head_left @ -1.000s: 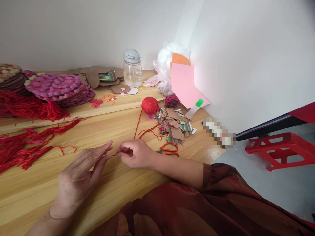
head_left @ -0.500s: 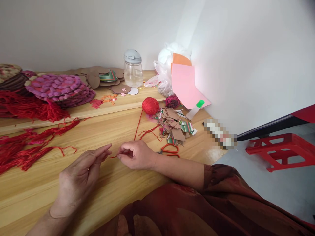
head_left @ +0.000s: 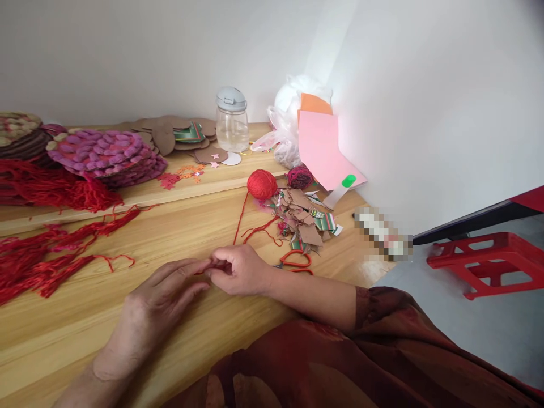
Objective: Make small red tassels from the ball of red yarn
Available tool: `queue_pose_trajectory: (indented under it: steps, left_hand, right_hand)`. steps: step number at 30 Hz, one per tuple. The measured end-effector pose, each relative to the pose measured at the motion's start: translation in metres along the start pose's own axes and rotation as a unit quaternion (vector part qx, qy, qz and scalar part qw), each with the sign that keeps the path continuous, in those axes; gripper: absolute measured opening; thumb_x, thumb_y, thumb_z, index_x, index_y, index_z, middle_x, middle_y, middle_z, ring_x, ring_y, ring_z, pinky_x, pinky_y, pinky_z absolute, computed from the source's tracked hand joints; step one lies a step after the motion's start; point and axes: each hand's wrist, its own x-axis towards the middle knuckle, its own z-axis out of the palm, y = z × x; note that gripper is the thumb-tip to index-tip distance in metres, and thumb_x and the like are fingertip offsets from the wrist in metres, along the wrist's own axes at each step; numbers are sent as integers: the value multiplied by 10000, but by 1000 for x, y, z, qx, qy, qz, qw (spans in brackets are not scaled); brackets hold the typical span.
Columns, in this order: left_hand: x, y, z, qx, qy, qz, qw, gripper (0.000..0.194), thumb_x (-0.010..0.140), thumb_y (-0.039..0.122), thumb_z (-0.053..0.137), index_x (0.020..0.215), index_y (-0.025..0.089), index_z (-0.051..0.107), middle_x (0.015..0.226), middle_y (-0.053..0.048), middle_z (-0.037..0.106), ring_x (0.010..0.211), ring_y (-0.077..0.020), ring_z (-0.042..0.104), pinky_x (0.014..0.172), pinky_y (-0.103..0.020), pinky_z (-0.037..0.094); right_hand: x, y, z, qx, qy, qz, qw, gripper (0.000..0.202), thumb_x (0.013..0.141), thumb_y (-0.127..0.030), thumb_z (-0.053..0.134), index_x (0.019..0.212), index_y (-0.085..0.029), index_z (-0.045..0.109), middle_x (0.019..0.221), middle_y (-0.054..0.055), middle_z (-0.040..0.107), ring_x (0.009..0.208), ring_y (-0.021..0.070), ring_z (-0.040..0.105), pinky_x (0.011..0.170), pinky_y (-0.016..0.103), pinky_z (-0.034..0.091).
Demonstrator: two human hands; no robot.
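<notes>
My right hand (head_left: 240, 271) is closed in a pinch on the end of a strand of red yarn (head_left: 199, 273), only a bit of which shows. Against its fingertips rest the stretched fingers of my left hand (head_left: 164, 297), whose thumb stands apart below them. Beyond the hands sits a ball of red yarn (head_left: 262, 185), with a strand running down from it toward my right hand. Scissors with orange-red handles (head_left: 297, 259) lie just behind my right wrist, their blades partly hidden.
Cardboard scraps (head_left: 304, 218) lie beyond the scissors. Red yarn bundles (head_left: 63, 260) and pink woven pieces (head_left: 106, 156) are on the left. At the back stand a lidded jar (head_left: 232, 122), a plastic bag (head_left: 284, 141) and pink paper (head_left: 321, 147). A red stool (head_left: 488, 263) is right of the table.
My left hand has moved right and slightly away from me, so its fingertips now meet my right hand's. My right hand keeps its pinch on the yarn, almost unmoved.
</notes>
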Motion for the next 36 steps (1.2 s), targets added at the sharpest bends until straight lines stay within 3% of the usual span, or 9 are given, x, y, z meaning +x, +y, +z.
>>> queue_pose_trajectory:
  steps: [4, 10, 17, 23, 30, 33, 36]
  left_hand:
    - [-2, -2, -1, -6, 2, -30, 1000, 341, 882, 300, 607, 1223, 294, 599, 1086, -1, 698, 947, -158, 673, 849, -261, 525]
    - [1, -2, -4, 0, -9, -39, 999, 251, 891, 291, 578, 1131, 291, 654, 1054, -4, 709, 931, -162, 676, 833, -257, 516]
    - [6, 0, -11, 19, -20, -80, 996, 201, 901, 361, 542, 991, 252, 684, 954, -4, 723, 878, -160, 681, 787, -243, 503]
    - [6, 0, -17, 29, 3, -157, 987, 283, 888, 465, 537, 873, 243, 712, 787, 6, 736, 699, -153, 680, 630, -220, 486]
    - [8, 1, -12, 4, 39, -176, 984, 317, 870, 434, 578, 1111, 255, 683, 1065, -25, 734, 896, -180, 691, 805, -262, 516]
    - [7, 4, -13, -7, 31, -156, 987, 279, 879, 440, 568, 1034, 252, 703, 1034, -20, 739, 921, -180, 687, 818, -258, 509]
    - [7, 7, -17, -8, 22, -160, 987, 288, 879, 481, 551, 879, 244, 715, 848, -5, 751, 773, -170, 693, 697, -238, 508]
  right_hand:
    - [1, -2, -1, 22, -14, 0, 1000, 79, 822, -196, 564, 796, -157, 628, 702, -18, 640, 592, 65, 519, 566, 156, 390]
    - [0, -5, -3, 26, -10, 9, 1000, 76, 819, -211, 577, 785, -161, 622, 662, -29, 611, 561, 64, 492, 550, 161, 383]
    - [-2, -5, -2, 71, 11, 11, 997, 69, 810, -183, 568, 790, -153, 627, 684, -25, 600, 548, 57, 478, 530, 153, 386]
    - [-2, -6, -4, 97, 18, 19, 995, 92, 812, -207, 581, 791, -143, 643, 682, -17, 601, 547, 60, 475, 521, 161, 382]
    - [-1, 2, -18, 100, 27, 37, 994, 125, 815, -252, 604, 801, -139, 652, 677, -13, 598, 549, 65, 463, 520, 177, 372]
    - [1, 7, -23, 123, 46, 62, 989, 127, 803, -252, 613, 801, -130, 650, 670, -12, 592, 554, 67, 470, 516, 179, 368]
    - [4, 9, -26, 141, 57, 86, 985, 136, 790, -261, 628, 798, -126, 645, 651, -22, 576, 549, 61, 455, 500, 172, 346]
